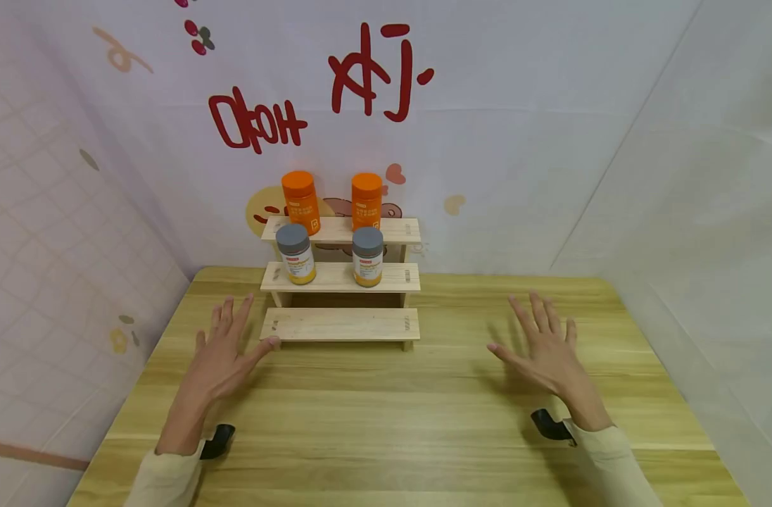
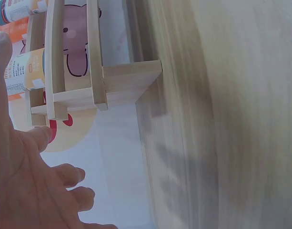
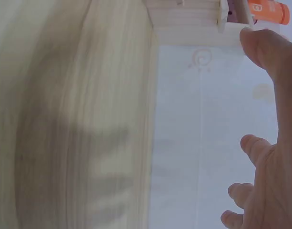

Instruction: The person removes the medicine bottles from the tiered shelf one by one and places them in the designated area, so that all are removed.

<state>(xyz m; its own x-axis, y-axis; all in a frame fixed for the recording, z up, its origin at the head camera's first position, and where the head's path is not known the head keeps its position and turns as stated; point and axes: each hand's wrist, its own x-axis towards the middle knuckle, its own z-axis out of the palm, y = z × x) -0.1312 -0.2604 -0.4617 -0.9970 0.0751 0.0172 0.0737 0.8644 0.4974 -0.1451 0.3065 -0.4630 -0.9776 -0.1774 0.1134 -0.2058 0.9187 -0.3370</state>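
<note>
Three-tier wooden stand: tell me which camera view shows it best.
The head view: all three tiers of the wooden stand fit within the frame. The left wrist view shows it turned sideways and cut off at the top; the right wrist view catches only part of it along the top edge.

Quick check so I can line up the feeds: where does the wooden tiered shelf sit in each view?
Head: the shelf stands upright, just left of centre.
Left wrist: the shelf lies sideways in the upper left, cut off by the top edge.
Right wrist: the shelf is at the top, right of centre, only partly in frame.
Shared landmark: the wooden table under it.
</note>
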